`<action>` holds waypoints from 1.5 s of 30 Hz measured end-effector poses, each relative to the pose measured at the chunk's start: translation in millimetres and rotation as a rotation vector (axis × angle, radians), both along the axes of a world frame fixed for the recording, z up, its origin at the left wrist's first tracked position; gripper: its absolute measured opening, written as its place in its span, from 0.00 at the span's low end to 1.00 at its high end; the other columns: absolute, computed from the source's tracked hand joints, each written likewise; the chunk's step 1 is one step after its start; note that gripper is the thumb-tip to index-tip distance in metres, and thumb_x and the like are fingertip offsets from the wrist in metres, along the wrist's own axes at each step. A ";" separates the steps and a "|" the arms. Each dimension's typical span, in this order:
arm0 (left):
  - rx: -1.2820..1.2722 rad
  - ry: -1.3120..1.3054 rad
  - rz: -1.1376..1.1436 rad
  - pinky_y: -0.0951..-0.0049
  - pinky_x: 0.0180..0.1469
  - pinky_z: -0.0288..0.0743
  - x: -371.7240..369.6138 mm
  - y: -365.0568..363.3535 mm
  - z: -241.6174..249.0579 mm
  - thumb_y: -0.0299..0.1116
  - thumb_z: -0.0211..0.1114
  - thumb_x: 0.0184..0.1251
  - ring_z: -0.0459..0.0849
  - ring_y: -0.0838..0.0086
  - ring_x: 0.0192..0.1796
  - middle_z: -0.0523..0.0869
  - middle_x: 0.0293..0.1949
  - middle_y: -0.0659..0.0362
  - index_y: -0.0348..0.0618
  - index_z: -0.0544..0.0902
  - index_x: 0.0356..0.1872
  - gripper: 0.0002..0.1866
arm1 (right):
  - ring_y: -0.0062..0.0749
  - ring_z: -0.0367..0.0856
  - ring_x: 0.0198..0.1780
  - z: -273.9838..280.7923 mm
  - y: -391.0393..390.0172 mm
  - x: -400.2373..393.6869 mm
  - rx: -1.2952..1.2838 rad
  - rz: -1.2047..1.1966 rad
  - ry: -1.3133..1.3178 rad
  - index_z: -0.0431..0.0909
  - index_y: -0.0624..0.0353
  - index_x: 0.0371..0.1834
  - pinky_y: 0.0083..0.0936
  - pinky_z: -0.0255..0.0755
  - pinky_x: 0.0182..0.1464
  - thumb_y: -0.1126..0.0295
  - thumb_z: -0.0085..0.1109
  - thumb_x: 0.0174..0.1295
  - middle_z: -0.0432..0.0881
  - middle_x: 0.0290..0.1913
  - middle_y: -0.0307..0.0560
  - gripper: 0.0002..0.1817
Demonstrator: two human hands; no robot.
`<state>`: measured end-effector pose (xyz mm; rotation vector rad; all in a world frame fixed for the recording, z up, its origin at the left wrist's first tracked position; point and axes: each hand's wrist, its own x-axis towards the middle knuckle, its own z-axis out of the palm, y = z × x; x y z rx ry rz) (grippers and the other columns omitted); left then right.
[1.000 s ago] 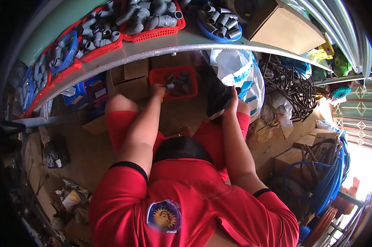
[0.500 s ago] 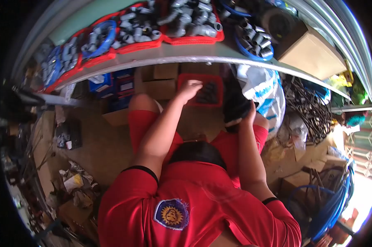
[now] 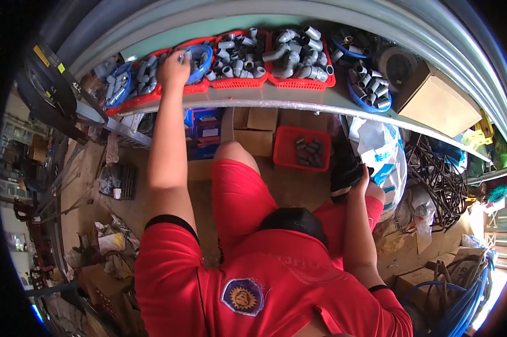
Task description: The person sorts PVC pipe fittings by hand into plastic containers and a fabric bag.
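Observation:
My left hand [image 3: 174,70] is up at the shelf, over the left rim of a blue basket [image 3: 201,70] of grey pipe fittings. Its fingers curl at a grey piece near the rim; whether they grip it is unclear. Low on the right, my right hand [image 3: 362,181] is closed on the edge of a black bag [image 3: 345,175] beside my knee. Red baskets [image 3: 239,83] of grey fittings line the shelf. Below it, a red basket [image 3: 284,150] on the floor holds several dark grey fittings.
A white and blue sack [image 3: 389,163] stands right of the black bag. Cardboard boxes [image 3: 255,142] and blue boxes [image 3: 207,132] sit under the shelf. The shelf's metal edge [image 3: 253,103] crosses above my knees. Black coils [image 3: 436,182] lie at the right.
My left hand has moved from above the floor basket up and left to the shelf baskets. The view has shifted, showing more of the shelf. My right hand stays at the black bag.

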<state>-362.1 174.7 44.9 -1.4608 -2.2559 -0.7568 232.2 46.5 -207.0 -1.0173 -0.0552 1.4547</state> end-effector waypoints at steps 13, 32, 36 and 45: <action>-0.011 -0.075 0.047 0.57 0.59 0.78 -32.5 29.0 -16.9 0.47 0.73 0.58 0.85 0.56 0.58 0.88 0.53 0.53 0.52 0.77 0.67 0.35 | 0.48 0.78 0.64 -15.7 -8.5 15.1 0.120 0.002 0.262 0.75 0.59 0.65 0.45 0.68 0.70 0.51 0.51 0.74 0.80 0.64 0.51 0.26; 0.251 -0.833 -1.346 0.63 0.50 0.77 366.9 -188.7 0.5 0.23 0.74 0.57 0.81 0.62 0.48 0.80 0.44 0.53 0.39 0.84 0.49 0.17 | 0.26 0.77 0.48 235.2 -74.5 -72.1 0.697 0.003 -0.989 0.77 0.63 0.51 0.26 0.72 0.55 0.77 0.68 0.54 0.80 0.45 0.41 0.20; 0.019 -0.626 -1.420 0.65 0.48 0.78 362.2 -193.8 14.2 0.23 0.77 0.53 0.82 0.60 0.46 0.79 0.42 0.53 0.42 0.85 0.49 0.20 | 0.19 0.75 0.32 221.0 -81.6 -66.5 0.645 0.003 -0.916 0.77 0.60 0.37 0.23 0.71 0.36 0.68 0.66 0.61 0.79 0.28 0.35 0.09; 0.226 -0.592 -1.257 0.65 0.45 0.73 376.4 -207.1 -13.6 0.22 0.75 0.53 0.77 0.61 0.43 0.73 0.42 0.54 0.40 0.83 0.40 0.13 | 0.24 0.74 0.26 241.0 -79.4 -76.8 0.498 -0.129 -1.015 0.78 0.62 0.36 0.27 0.69 0.29 0.64 0.60 0.71 0.77 0.23 0.40 0.11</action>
